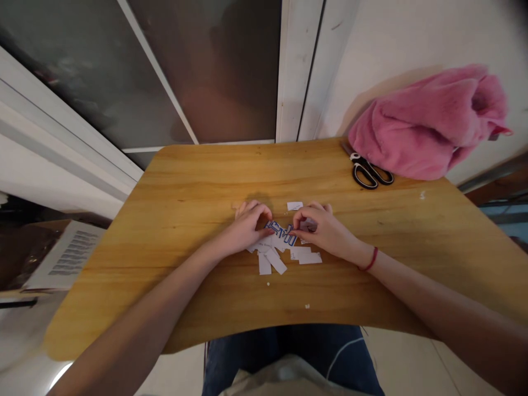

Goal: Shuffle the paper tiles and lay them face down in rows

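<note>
Between my two hands is a piece of white paper with blue-outlined shapes [284,234], held just above a scatter of paper pieces. My left hand [246,226] pinches its left end between thumb and forefinger. At its right end, the thumb and forefinger of my right hand [324,230] are closed on it. White paper slips [275,260] lie beneath and in front of it, some overlapping. More slips [310,257] rest nearer my right hand, and a single slip [294,205] lies beyond. Some pieces are partly hidden by my fingers.
Black-handled scissors [367,171] lie at the back right of the wooden table [198,181], against a pink plush bundle [429,124]. Small paper scraps [307,306] dot the front. A cardboard box [68,256] stands left of the table, and a glass-panelled door [214,71] rises behind it.
</note>
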The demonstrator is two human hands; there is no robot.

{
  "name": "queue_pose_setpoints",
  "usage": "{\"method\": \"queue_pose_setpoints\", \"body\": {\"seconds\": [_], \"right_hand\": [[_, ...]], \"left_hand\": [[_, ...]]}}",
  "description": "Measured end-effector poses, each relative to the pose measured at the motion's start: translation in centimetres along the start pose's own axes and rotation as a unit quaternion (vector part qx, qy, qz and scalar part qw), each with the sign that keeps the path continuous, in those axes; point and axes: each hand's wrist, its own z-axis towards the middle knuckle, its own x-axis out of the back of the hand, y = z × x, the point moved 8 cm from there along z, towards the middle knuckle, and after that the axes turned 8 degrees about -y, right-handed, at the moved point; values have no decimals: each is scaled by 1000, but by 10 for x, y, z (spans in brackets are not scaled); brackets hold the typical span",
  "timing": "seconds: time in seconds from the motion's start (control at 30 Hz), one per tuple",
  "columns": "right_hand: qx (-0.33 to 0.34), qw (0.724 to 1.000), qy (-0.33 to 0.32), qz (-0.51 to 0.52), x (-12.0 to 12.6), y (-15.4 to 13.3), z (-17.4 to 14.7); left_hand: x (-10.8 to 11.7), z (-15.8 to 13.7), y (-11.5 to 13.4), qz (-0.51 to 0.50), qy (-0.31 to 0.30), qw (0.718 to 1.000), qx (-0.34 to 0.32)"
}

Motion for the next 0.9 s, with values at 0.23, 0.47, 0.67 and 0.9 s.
{"method": "queue_pose_setpoints", "body": {"seconds": [0.23, 0.47, 0.67, 0.9], "right_hand": [[4, 999, 29, 23, 9, 0, -1], [0, 998, 41, 37, 11, 3, 0], [-13, 999, 38, 35, 12, 6, 0], [-15, 996, 74, 43, 19, 9, -1]], "left_hand": [[-5, -2, 0, 8, -18, 999, 28], [-4, -3, 2, 4, -3, 1000, 30], [-3, -5, 5, 12, -21, 999, 44], [-4, -3, 3, -28, -18, 999, 13]]}}
